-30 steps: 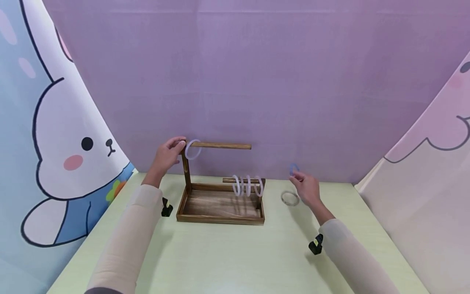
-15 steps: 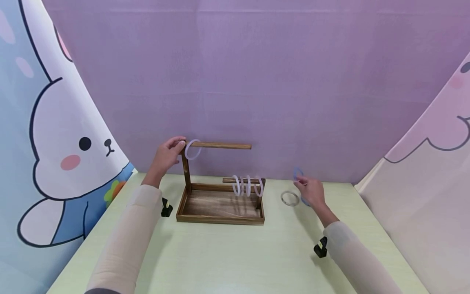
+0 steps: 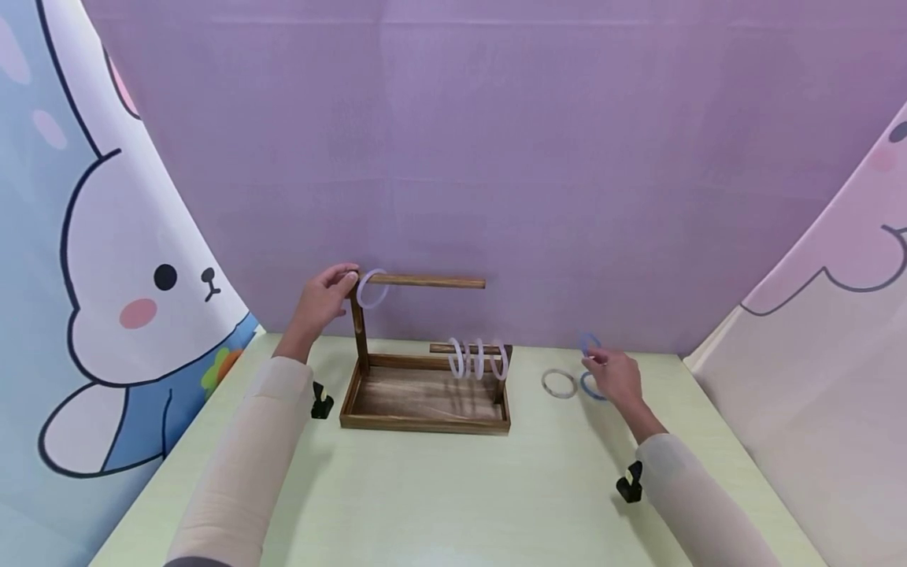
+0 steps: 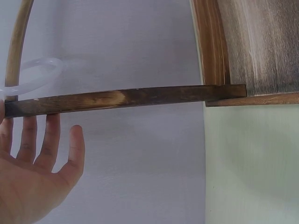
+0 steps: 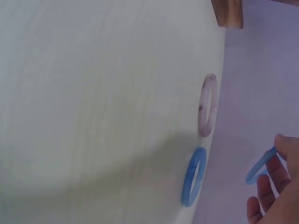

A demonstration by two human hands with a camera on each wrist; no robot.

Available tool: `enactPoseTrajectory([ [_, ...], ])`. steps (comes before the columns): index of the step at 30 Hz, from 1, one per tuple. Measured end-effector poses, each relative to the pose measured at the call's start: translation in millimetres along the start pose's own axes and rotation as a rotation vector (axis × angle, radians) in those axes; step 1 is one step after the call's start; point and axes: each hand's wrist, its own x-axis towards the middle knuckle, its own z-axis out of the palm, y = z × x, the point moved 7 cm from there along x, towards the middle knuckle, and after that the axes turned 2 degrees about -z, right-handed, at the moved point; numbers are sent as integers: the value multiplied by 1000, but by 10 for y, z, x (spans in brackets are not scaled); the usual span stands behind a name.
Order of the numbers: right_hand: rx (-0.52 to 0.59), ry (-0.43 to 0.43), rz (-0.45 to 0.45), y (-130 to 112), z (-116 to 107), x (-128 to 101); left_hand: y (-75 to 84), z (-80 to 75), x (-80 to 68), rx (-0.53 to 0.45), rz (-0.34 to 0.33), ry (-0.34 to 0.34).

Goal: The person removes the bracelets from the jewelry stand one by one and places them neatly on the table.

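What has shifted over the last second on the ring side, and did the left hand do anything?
The right hand, pinching a blue ring, has moved down and to the right, toward the table. A second blue ring, unseen a second ago, now lies beside the pale ring. The left hand stays at the white ring on the upper bar; the three rings on the lower bar are unmoved.

Staged tabletop booth, not a lived-in room: pale green table boxed in by purple backdrop and cartoon rabbit curtains on both sides.
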Motion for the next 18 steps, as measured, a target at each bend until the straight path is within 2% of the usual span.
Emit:
enactPoseTrajectory([
  [18,-32,-1,22,264,-52,-60,40,8,-26,-21,7,-8],
])
